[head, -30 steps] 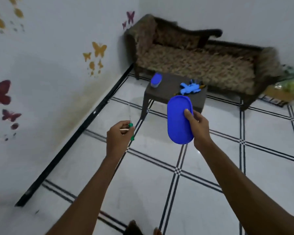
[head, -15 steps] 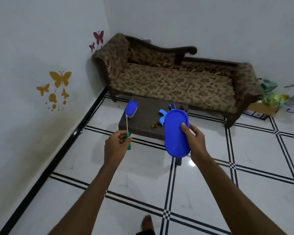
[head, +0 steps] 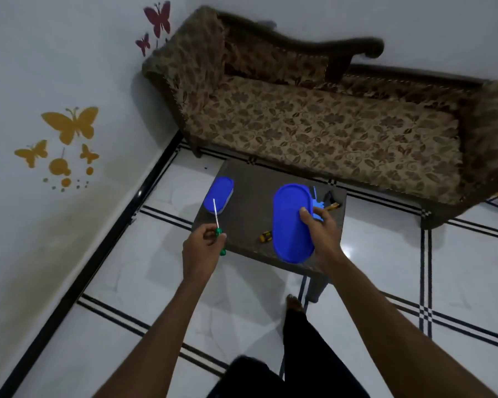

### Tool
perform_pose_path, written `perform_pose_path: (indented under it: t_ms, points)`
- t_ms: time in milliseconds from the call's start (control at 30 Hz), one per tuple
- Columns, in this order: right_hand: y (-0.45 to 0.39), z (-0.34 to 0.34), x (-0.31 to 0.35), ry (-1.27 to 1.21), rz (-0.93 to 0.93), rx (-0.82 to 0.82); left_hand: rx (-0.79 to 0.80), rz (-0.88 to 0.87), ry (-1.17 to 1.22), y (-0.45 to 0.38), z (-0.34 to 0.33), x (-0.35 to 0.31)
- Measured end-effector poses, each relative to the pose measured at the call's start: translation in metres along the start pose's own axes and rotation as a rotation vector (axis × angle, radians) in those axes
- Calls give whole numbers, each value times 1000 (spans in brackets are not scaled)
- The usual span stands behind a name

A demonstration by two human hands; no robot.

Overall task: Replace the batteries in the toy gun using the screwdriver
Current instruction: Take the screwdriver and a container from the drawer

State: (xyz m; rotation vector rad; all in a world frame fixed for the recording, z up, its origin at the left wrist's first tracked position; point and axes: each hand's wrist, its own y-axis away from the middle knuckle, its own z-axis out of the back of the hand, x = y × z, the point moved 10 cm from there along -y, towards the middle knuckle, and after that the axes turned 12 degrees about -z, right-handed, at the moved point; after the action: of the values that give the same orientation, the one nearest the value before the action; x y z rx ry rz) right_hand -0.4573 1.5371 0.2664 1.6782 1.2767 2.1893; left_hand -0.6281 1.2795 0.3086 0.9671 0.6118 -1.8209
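- toy gun [head: 318,206]: light blue, lies on the tabletop [head: 253,196] near its far right corner, mostly hidden behind the blue lid and right hand; only bits of it show, shape hard to read
- dark piece with a yellow end [head: 331,203] just beside the gun at the right edge of the tabletop; cannot tell what it is
- screwdriver [head: 218,225]: green handle, thin metal shaft pointing up and away, held over the near left edge of the tabletop
- left hand [head: 203,252]: fingers curled round the green handle, gripping it; hand off the near left corner of the tabletop, above the floor
- blue lid [head: 292,222]: large flat oval, held tilted over the right half of the tabletop, not resting on it as far as can be told
- right hand [head: 321,232]: pinches the lid's right edge, thumb on the top face, fingers behind
- hands well apart, each holding its own thing
- small yellow and black object [head: 266,236] on the tabletop near the near edge, just left of the lid; too small to identify
- blue container [head: 219,194]: oval, closed, sits on the tabletop at the far left corner, behind the screwdriver tip
- tabletop dark brown, small low table on white tiled floor [head: 133,288] with black lines
- patterned brown sofa [head: 314,116] behind the table against the wall
- butterfly stickers [head: 69,124] on the left wall
- person's bare foot [head: 293,301] and dark trouser leg by the near table leg
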Motion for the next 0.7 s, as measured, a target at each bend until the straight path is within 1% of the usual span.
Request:
perform_pose_path:
  t_ms: [133, 267, 433, 533, 700]
  points:
    - [-83, -25, 7, 99, -57, 36, -9, 119, -17, -46, -43, 29]
    - [-171, -63, -7, 238, -119, 50, 12, 203, -48, -90, -88, 74]
    - [-274, -108, -33, 344, -123, 17, 111, 243, -105, -147, -154, 142]
    - [-328, -133, -53, 395, -151, 16, 125, 293, -127, -173, -187, 183]
    - [-387, -154, -66, 444, -178, 19, 229, 282, -206, -202, -229, 223]
